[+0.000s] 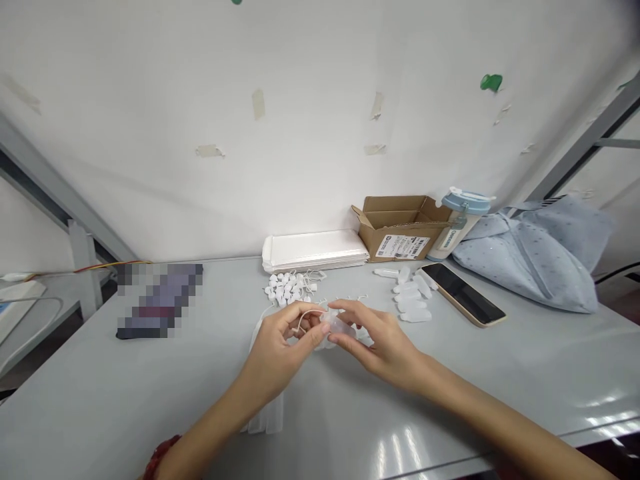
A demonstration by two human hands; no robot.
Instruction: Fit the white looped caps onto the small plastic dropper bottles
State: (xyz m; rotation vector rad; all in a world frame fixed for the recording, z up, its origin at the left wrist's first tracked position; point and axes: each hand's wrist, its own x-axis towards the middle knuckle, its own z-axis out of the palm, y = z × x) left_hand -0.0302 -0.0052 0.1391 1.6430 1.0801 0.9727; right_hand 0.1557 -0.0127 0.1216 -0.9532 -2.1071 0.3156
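Translucent plastic bottle [344,326] sits between our hands: our right hand [387,338] pinches its body, our left hand [277,341] grips its left end beside a looped white cord [306,313]; white caps [286,291] lie beyond our left hand.

1 lidded cup [450,240] stands between an open cardboard box [404,232] and a pale blue bag [535,263]. Near the bag, 1 phone [465,295] lies screen up on the grey bench [540,373]. Tape scraps [258,105] dot the white wall [310,187].

Two hands [280,345] [390,341], one tumbler [453,235] and one bag [530,263] show.
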